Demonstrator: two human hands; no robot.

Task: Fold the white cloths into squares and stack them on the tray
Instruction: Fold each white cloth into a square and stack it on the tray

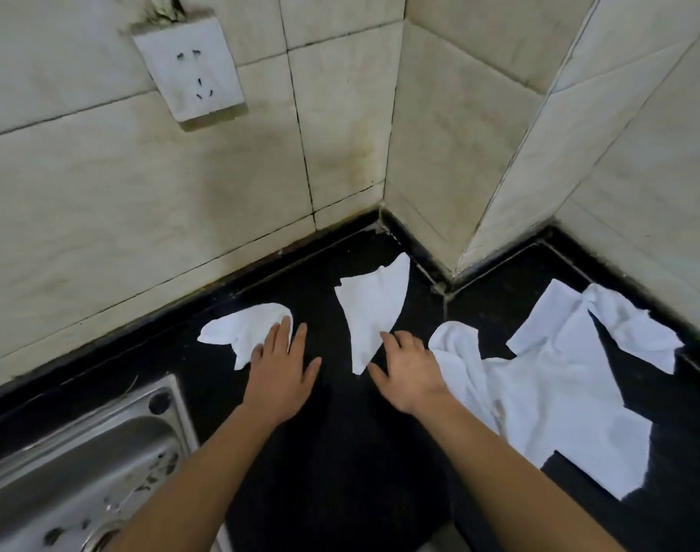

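both hands lie open and flat on the black desk (340,452). the left hand (282,366) touches a small crumpled cloth (240,330) with straight fingers; the right hand (410,372), fingers spread, touches a pointed cloth (370,308). a heap of white cloths (555,376) lies just beside it.

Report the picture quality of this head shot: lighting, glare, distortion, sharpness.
Head view: dim, even light with no hard shadows; the wide-angle lens bows the lines of the wall tiles; the white cloths are nearly blown out against the black counter; dull sheen on the steel sink; left hand and right hand look slightly soft.
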